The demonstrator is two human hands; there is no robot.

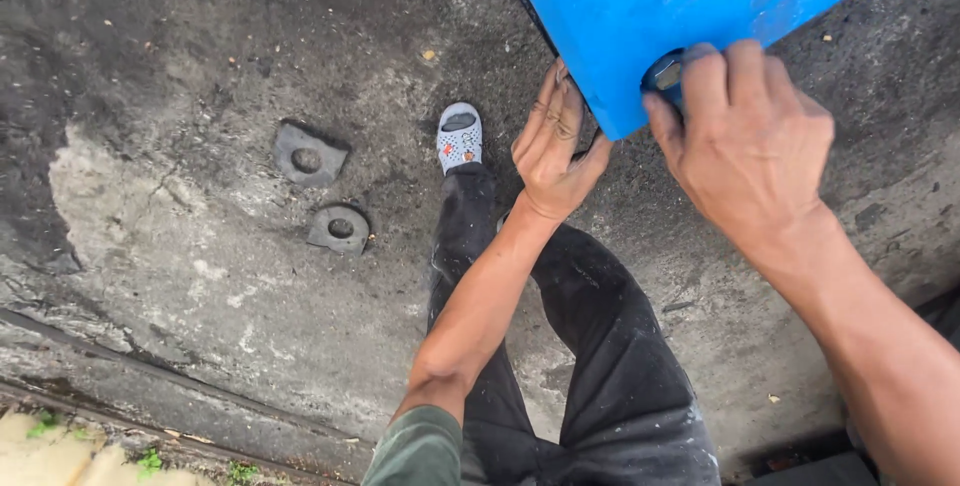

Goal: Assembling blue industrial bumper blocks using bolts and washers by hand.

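The blue panel (680, 6) blocks the upper right, with both hands at its lower corner. Below it, the dark trousers (600, 346) and the sandal (459, 138) fill the middle. Left, open concrete floor (180, 276) holds only two metal plates (311, 154), near each other.

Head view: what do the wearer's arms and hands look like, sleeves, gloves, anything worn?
Both hands are bare: no gloves, rings or watch visible. The left hand leads to a bare forearm with an olive-green sleeve pushed up past the elbow. The right hand and its forearm are bare to the frame edge; no sleeve shows.
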